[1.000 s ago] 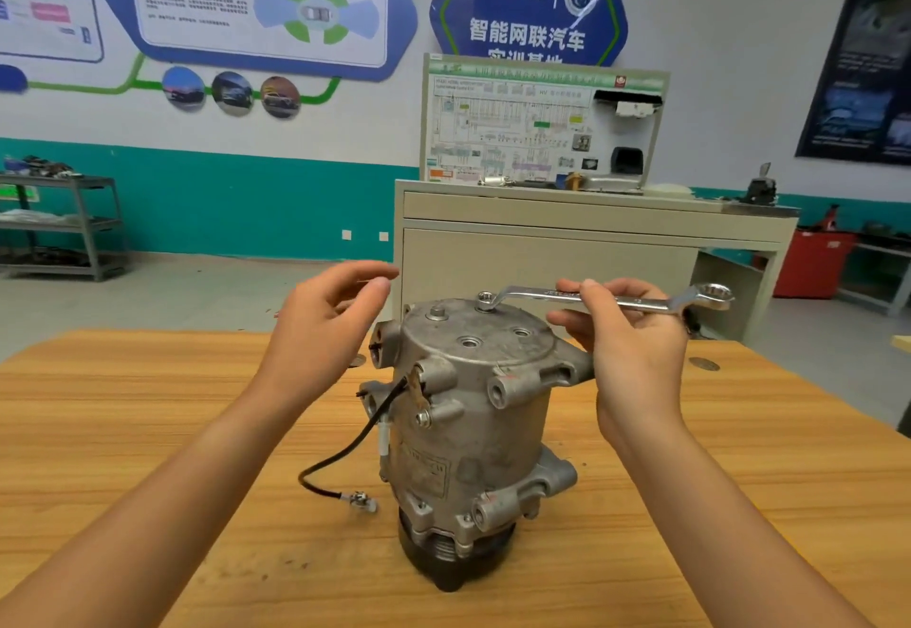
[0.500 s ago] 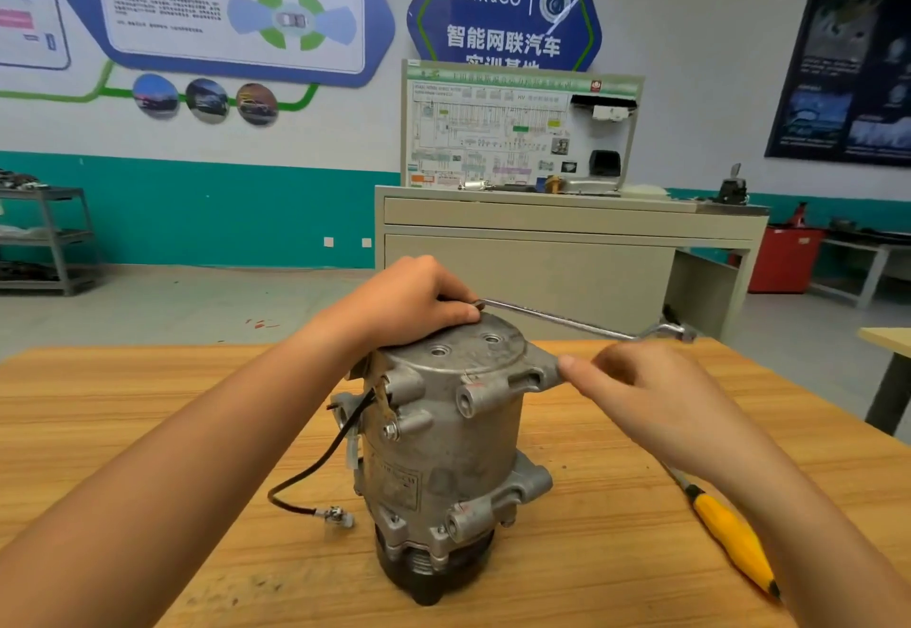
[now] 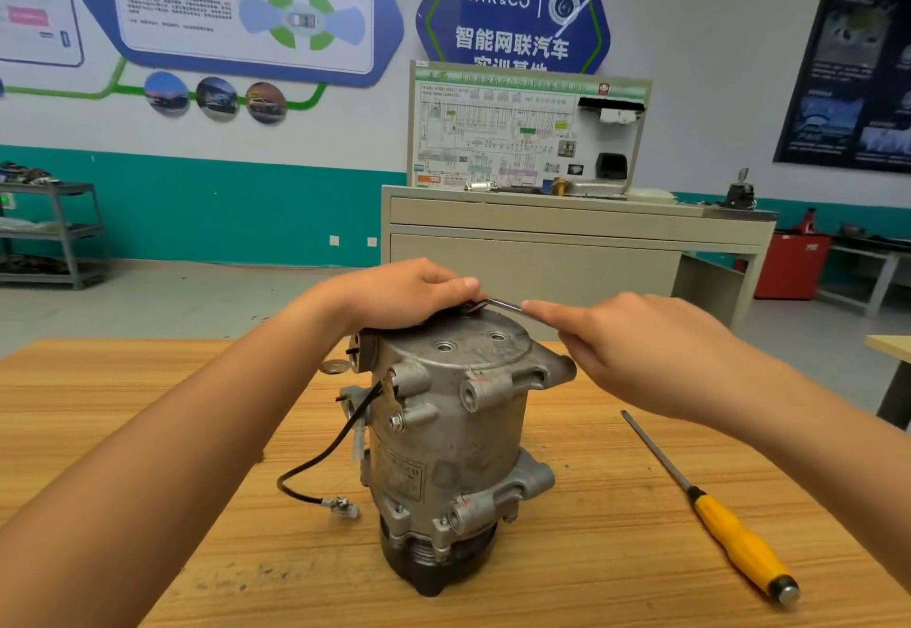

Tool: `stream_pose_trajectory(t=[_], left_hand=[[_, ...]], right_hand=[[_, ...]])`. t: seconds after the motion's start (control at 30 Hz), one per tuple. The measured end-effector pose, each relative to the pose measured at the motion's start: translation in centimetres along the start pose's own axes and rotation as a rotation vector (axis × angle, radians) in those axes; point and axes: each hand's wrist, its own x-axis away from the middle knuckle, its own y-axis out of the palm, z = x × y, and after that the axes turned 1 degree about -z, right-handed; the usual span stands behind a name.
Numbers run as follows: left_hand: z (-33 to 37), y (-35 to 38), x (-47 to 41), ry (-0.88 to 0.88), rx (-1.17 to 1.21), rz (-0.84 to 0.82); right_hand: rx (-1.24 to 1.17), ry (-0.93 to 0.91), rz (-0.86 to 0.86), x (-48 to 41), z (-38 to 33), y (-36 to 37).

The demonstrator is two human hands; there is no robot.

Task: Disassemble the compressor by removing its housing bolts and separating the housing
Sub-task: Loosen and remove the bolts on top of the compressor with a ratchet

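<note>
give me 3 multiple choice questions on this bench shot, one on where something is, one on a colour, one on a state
1. Where does the screwdriver lie?
A. on the table, to the right of the compressor
B. on top of the compressor
C. on the floor

2. What colour is its handle?
A. blue
B. yellow
C. green

3. How is the compressor placed?
A. on its side
B. upright
C. hung from a hook

Answers:
1 A, it lies flat on the wood to the compressor's right.
2 B, the handle is plainly yellow.
3 B, it stands on end with its flat top facing up.
</note>
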Motion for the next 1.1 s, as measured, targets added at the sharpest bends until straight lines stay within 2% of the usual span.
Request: stream_pose_trajectory(t=[0.13, 0.27, 0.4, 0.53, 0.73, 0.97, 1.1], left_hand=[[-3.0, 0.5, 1.5, -0.066, 0.276, 0.245], [-4.2, 3.5, 3.5, -0.145, 0.769, 0.284], [-3.8, 5.2, 3.4, -0.175, 0.923, 0.492], [-3.7, 5.7, 3.1, -0.173, 0.951, 0.602], [-3.8, 5.9, 3.4, -0.175, 0.841, 0.666], [-3.7, 6.5, 3.1, -0.105, 0.753, 0.799], [-3.8, 6.5, 2.8, -0.075, 0.728, 0.853]], right_hand=[[0.014, -0.028, -0.002, -1.0, -0.3, -1.7], [-0.003, -0.011, -0.066, -1.6, -1.2, -3.0], [0.198, 0.010, -0.106, -1.4, -3.9, -3.6], [0.329, -0.071, -0.173, -1.4, -5.5, -4.1], [0.425, -0.056, -0.168, -0.7, -4.6, -3.5], [0.252, -0.053, 0.007, -0.3, -3.9, -2.2], [0.250, -0.030, 0.145, 0.3, -1.6, -0.9]])
